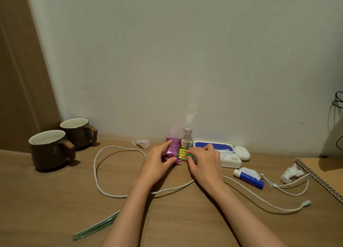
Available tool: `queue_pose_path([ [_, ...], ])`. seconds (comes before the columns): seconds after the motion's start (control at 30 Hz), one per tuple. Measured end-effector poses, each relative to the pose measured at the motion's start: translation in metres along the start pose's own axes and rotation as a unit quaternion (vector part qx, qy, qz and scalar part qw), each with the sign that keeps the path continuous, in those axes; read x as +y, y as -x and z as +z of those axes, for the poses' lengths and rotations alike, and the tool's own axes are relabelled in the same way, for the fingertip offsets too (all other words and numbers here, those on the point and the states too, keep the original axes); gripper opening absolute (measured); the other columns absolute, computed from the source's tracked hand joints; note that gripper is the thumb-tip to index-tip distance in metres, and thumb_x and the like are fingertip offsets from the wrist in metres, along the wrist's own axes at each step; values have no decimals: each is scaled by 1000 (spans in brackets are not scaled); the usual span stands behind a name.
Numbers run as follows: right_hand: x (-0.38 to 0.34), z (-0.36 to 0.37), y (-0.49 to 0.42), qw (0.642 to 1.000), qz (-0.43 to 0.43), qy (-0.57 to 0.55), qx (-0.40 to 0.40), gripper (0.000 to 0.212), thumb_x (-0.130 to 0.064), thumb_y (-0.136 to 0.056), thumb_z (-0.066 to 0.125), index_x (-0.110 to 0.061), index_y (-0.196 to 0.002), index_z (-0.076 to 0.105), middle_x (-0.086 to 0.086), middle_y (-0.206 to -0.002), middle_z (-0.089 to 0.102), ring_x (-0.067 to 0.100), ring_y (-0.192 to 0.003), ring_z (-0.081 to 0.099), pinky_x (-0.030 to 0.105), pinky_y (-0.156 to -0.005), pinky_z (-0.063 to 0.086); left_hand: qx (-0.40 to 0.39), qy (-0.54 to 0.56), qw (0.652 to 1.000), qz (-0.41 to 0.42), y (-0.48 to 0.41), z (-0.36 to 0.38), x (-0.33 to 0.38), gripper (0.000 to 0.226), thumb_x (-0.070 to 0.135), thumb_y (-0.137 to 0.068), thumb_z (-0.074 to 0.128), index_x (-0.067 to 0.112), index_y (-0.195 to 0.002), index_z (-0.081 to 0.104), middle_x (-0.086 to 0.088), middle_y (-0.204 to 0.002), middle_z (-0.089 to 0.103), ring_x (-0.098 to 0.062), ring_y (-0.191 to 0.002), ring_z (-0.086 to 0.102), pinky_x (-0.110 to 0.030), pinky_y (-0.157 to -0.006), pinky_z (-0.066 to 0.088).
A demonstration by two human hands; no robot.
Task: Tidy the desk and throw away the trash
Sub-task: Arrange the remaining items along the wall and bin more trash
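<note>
A: Where's the left hand (157, 159)?
B: Mid-desk (55, 200), nr the wall. Thumb & fingers wrapped round the purple snack packet (171, 148), which lies flat on the wood.
A: Right hand (204, 159)?
B: Just beside it. Fingertips curled down onto the green battery pack (183, 154), thumb at its near edge, so it's pinching the pack. The pack lies on the desk, touching the packet's right side.
A: Behind those?
B: Small bottle (187, 140) upright by the wall. Tissue pack (230, 160) w/ blue top to its right, partly hidden by the right hand. White case (242, 153) just past that.
A: Trash?
B: Crumpled tissue (291, 172) far right, nr the spiral notebook (323, 178). Paper scrap (142, 142) by the wall, left of the packet. Green strip (96, 227) at the near edge.
A: Rest?
B: White cable (95, 170) loops across the desk & runs under both forearms. Blue-white tube (248, 178) right of the hands. 2 brown mugs (50, 150) far left, side by side.
</note>
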State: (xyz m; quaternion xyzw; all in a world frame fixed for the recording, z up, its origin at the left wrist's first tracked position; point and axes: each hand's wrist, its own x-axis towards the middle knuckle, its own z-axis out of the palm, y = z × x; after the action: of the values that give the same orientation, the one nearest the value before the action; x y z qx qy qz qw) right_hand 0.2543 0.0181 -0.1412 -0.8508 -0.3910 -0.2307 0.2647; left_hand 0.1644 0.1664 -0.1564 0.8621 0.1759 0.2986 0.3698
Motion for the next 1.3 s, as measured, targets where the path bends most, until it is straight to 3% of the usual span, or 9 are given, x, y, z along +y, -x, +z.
queue_pose_path([
  [0.07,7,-5,-1,1000,18,-16,19,25,-28,-89,60,-28,-113,68,-10,-110,69,14,-95,43,31,-79,33,-10,24,1000,-10,1,-6,4,71,44,-74,71,32,-138,44,5,-130,55,-7,-114,52,-36,-98,48],
  [0.17,19,-13,-1,998,48,-20,29,24,-27,-91,57,-27,-112,69,-9,-111,68,16,-101,48,32,-82,35,4,36,999,-38,0,-20,8,59,33,-84,67,27,-138,44,7,-125,48,-10,-112,46,-36,-98,45],
  [0.27,30,-19,4,998,67,-14,14,25,-28,-93,55,-25,-116,67,-6,-114,68,15,-104,51,33,-87,40,85,-27,994,-57,-4,-36,0,43,28,-90,59,21,-132,52,-1,-127,56,-17,-113,53,-36,-95,45],
  [0.37,35,-18,8,997,76,-14,-9,29,-31,-94,54,-26,-121,64,-6,-116,67,13,-107,51,31,-90,41,118,-95,984,-89,-7,-49,-14,40,22,-92,57,19,-131,52,-5,-125,59,-21,-113,55,-33,-90,44],
  [0.53,37,-12,8,996,87,-17,1,27,-33,-95,52,-27,-117,65,-6,-111,67,12,-101,49,32,-87,41,67,-191,974,-104,-19,-57,-29,39,19,-93,54,22,-132,52,-5,-128,58,-25,-119,50,-43,-98,46],
  [0.73,39,-7,6,996,88,-4,1,26,-34,-94,52,-27,-115,65,-7,-115,66,13,-103,48,32,-87,39,10,-280,955,-95,-31,-49,-35,28,18,-95,47,27,-118,60,-5,-113,64,-29,-109,54,-43,-90,46],
  [0.97,39,-7,4,996,91,-3,-8,27,-35,-95,49,-30,-117,63,-9,-116,64,12,-104,46,32,-88,39,66,-323,934,-136,-34,-46,-27,20,35,-91,56,33,-102,72,0,-101,70,-25,-105,54,-48,-99,31],
  [1.13,39,-7,5,995,95,-8,-15,27,-35,-95,49,-30,-119,62,-8,-117,63,11,-105,45,31,-89,38,43,-311,937,-151,-31,-45,-21,43,67,-75,58,37,-103,71,4,-102,70,-24,-112,54,-54,-104,23],
  [1.3,40,-7,6,995,94,-9,-19,28,-35,-95,50,-29,-119,62,-9,-118,63,10,-105,44,30,-89,37,69,-321,929,-169,-31,-37,-19,31,59,-79,61,37,-98,72,3,-97,71,-22,-107,56,-58,-107,18],
])
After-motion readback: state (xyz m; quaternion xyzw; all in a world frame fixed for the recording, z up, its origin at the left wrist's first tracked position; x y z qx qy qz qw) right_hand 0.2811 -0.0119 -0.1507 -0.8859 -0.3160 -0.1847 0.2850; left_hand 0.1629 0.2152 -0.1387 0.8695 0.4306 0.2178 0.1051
